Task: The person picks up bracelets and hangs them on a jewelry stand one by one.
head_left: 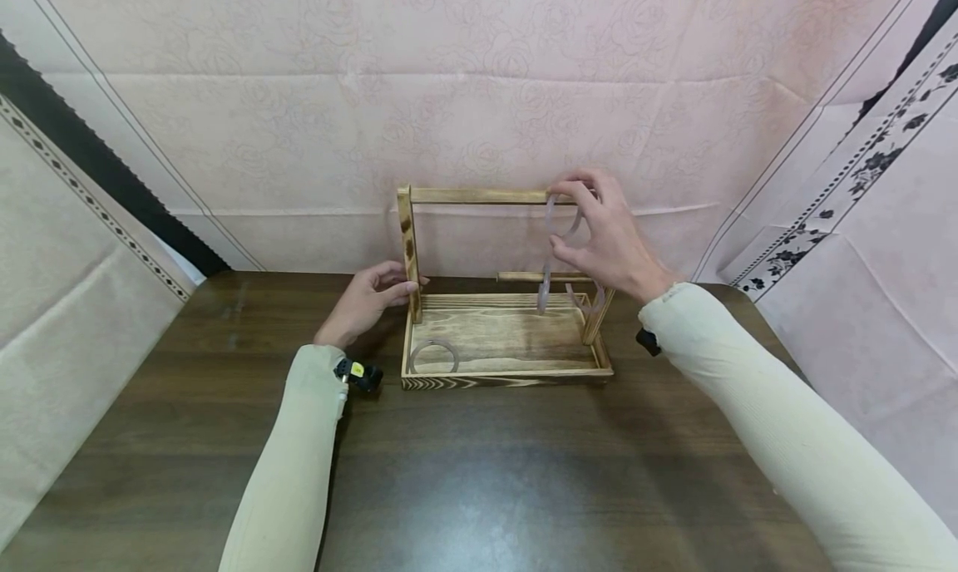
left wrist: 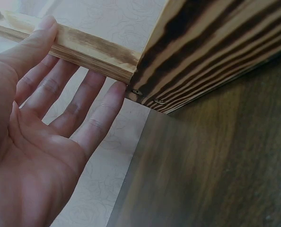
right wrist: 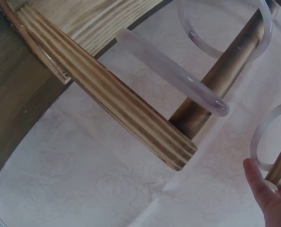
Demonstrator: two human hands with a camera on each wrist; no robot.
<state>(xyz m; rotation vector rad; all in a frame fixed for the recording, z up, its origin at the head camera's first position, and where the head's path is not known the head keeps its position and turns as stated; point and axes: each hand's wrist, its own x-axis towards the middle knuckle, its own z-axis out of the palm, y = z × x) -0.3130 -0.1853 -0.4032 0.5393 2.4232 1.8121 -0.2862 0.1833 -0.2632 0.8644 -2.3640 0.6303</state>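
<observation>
A wooden rack [head_left: 409,256] with a tray base, two posts and two horizontal bars stands on the table. My left hand [head_left: 368,299] grips its left post, thumb on one side and fingers on the other, as the left wrist view shows. At the upper bar's [head_left: 479,196] right end, my right hand [head_left: 609,239] pinches a translucent lavender bangle [right wrist: 255,142], and the bar's tip passes through it. Two similar bangles hang on the lower bar [right wrist: 235,59]: one near the post [right wrist: 173,74], another farther along [right wrist: 197,43]. A further bangle [head_left: 435,342] lies in the tray's front left corner.
The dark wooden table [head_left: 479,472] extends in front of the rack and to both sides. A pale floral cloth [head_left: 479,123] hangs close behind the rack, with more cloth at both sides. The tray's low rim [head_left: 509,381] surrounds its base.
</observation>
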